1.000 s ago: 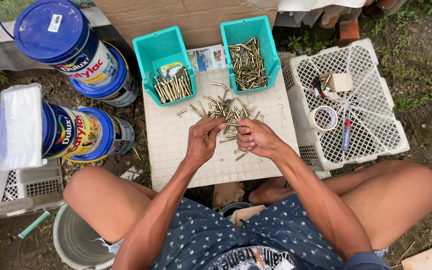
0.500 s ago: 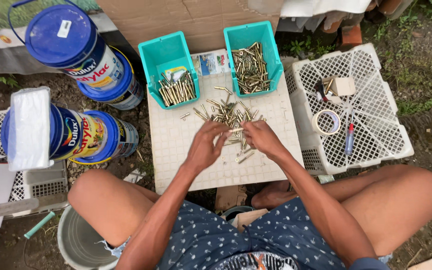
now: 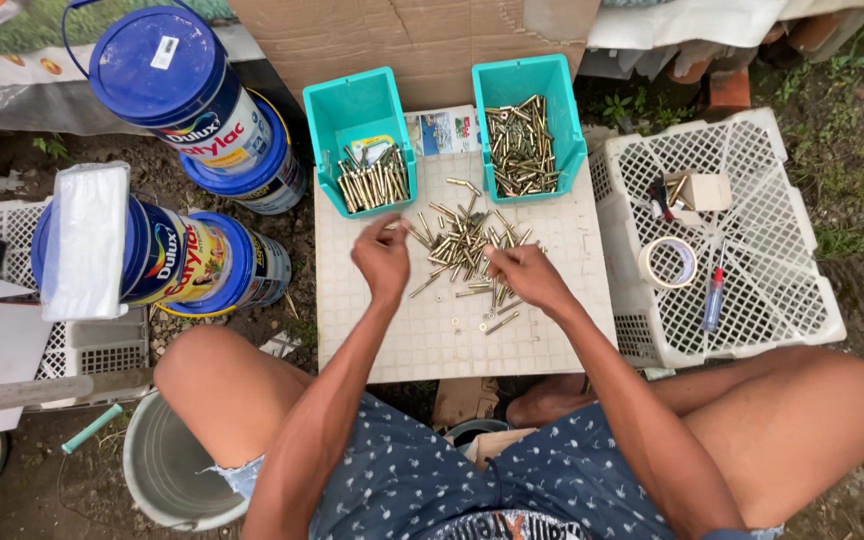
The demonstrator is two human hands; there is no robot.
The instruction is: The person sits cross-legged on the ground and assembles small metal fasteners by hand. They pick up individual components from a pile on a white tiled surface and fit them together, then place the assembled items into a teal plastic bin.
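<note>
A loose pile of brass-coloured bolts [image 3: 467, 245] lies on a white gridded board [image 3: 422, 340] in front of me. My left hand [image 3: 382, 258] is raised near the left teal bin [image 3: 357, 135], its fingertips pinched on a small bolt. My right hand [image 3: 524, 276] rests on the right side of the pile, fingers curled over a few bolts. The left bin holds a row of bolts; the right teal bin [image 3: 527, 135] holds a jumbled heap of them. A few single bolts [image 3: 500, 322] lie on the board nearer to me.
Blue-lidded paint buckets [image 3: 187, 100] stand and lie at the left, one under a white pack [image 3: 87, 240]. A white crate [image 3: 752, 290] at the right bears a tape roll [image 3: 669, 263], a marker and a small box. A grey bucket [image 3: 167, 470] sits by my left knee.
My hands have parted: the left one has lifted up and left from the pile toward the left bin with a bolt, while the right stays on the pile.
</note>
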